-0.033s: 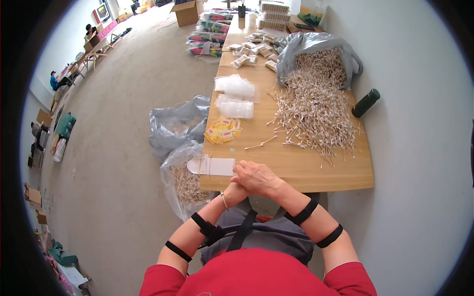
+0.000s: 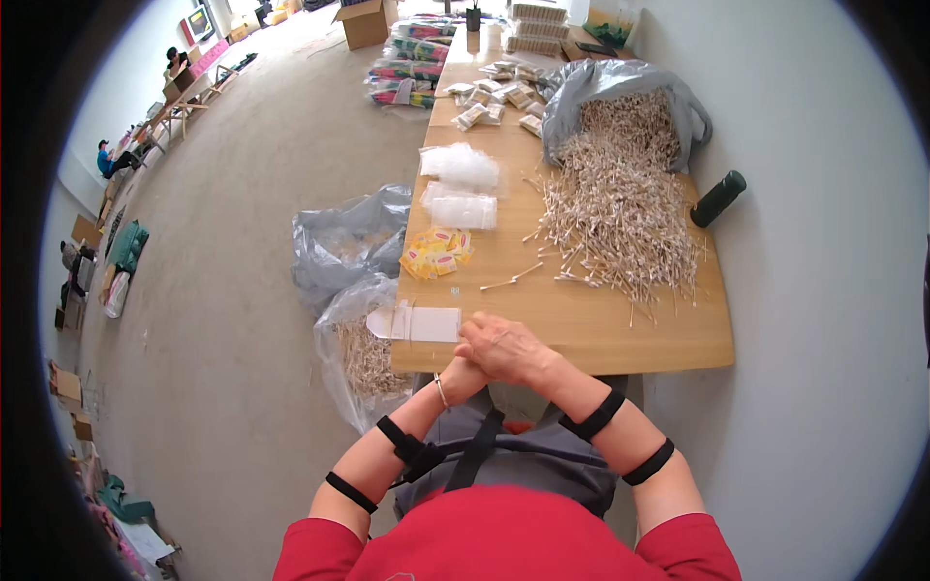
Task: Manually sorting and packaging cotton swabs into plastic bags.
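My right hand (image 2: 508, 349) rests over my left hand (image 2: 463, 376) at the near edge of the wooden table (image 2: 581, 339). Its fingers are curled in, and whatever they may hold is hidden. Most of the left hand's fingers are out of sight beneath it. Just left of the hands lies a flat white holder (image 2: 431, 324) with a rounded left end, close to the right fingertips. Beyond it are a few loose cotton swabs (image 2: 511, 278) and a scatter of small yellow cards (image 2: 436, 254).
A heap of cotton swabs (image 2: 620, 213) spills from a grey plastic bag (image 2: 693, 111). Clear bags (image 2: 463, 208), filled packs (image 2: 484, 95) and a dark green bottle (image 2: 719, 198) are on the table. Another swab bag (image 2: 329, 363) stands left. Other people sit far left.
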A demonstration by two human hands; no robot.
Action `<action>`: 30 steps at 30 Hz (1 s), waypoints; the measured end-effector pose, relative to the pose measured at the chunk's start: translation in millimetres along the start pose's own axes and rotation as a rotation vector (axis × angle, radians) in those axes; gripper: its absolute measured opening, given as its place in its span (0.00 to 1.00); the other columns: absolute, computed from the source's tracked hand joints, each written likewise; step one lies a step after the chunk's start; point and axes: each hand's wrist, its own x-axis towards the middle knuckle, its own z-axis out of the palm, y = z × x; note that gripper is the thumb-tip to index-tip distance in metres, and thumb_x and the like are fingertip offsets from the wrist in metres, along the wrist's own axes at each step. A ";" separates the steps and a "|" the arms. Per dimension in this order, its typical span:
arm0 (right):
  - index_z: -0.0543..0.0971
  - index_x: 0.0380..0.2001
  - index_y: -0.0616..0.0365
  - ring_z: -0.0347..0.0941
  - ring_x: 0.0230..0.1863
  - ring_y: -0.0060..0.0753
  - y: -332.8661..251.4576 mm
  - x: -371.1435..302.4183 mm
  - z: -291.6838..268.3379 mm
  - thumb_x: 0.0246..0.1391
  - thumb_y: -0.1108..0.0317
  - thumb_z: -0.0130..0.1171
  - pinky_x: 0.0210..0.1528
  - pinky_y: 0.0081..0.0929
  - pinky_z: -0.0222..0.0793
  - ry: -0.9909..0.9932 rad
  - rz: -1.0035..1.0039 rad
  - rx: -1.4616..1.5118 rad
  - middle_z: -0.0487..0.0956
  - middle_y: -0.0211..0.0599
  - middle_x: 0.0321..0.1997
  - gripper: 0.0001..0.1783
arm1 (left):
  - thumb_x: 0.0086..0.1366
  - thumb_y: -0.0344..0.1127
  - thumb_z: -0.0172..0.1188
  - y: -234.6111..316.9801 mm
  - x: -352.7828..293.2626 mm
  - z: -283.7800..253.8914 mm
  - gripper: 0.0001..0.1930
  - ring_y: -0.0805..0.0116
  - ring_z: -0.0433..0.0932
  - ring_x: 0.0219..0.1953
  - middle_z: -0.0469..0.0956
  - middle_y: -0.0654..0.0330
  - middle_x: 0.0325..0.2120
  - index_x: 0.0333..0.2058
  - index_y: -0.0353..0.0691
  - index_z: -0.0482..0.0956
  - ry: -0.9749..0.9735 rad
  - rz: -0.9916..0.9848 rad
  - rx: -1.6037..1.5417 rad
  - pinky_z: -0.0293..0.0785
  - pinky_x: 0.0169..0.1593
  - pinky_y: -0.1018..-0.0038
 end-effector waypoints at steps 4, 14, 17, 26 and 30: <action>0.74 0.39 0.59 0.71 0.44 0.43 28.9 -9.2 10.2 0.59 0.60 0.48 0.48 0.34 0.68 0.060 -0.286 -0.101 0.73 0.44 0.43 0.14 | 0.61 0.27 0.57 -10.0 6.6 6.6 0.10 0.70 0.78 0.40 0.79 0.60 0.38 0.42 0.35 0.76 -0.058 0.060 -0.198 0.75 0.45 0.75; 0.80 0.36 0.55 0.68 0.43 0.41 27.0 -34.3 -4.5 0.42 0.74 0.60 0.47 0.33 0.68 0.464 -0.047 0.176 0.74 0.36 0.39 0.13 | 0.61 0.27 0.58 7.2 6.4 -8.3 0.10 0.71 0.78 0.39 0.78 0.61 0.36 0.42 0.36 0.75 -0.011 -0.058 -0.573 0.77 0.45 0.75; 0.80 0.36 0.54 0.69 0.43 0.39 24.0 -32.8 -3.3 0.38 0.75 0.60 0.45 0.32 0.69 0.547 -0.051 0.092 0.74 0.34 0.37 0.16 | 0.61 0.28 0.58 8.0 6.9 -8.4 0.10 0.73 0.78 0.40 0.78 0.63 0.37 0.42 0.36 0.75 -0.029 -0.022 -0.542 0.77 0.46 0.75; 0.79 0.32 0.54 0.69 0.41 0.38 23.3 -32.3 -3.0 0.37 0.74 0.61 0.42 0.31 0.69 0.568 -0.071 0.065 0.73 0.32 0.35 0.12 | 0.61 0.26 0.58 16.6 9.0 -6.8 0.03 0.78 0.75 0.31 0.77 0.65 0.28 0.34 0.35 0.77 0.052 0.121 -0.235 0.73 0.36 0.79; 0.78 0.30 0.54 0.69 0.40 0.38 14.6 -30.1 -5.2 0.38 0.74 0.62 0.42 0.31 0.69 0.655 0.027 0.180 0.73 0.32 0.34 0.10 | 0.61 0.27 0.58 14.7 9.7 -5.9 0.02 0.79 0.74 0.30 0.77 0.65 0.26 0.33 0.36 0.78 0.087 0.171 -0.143 0.72 0.35 0.80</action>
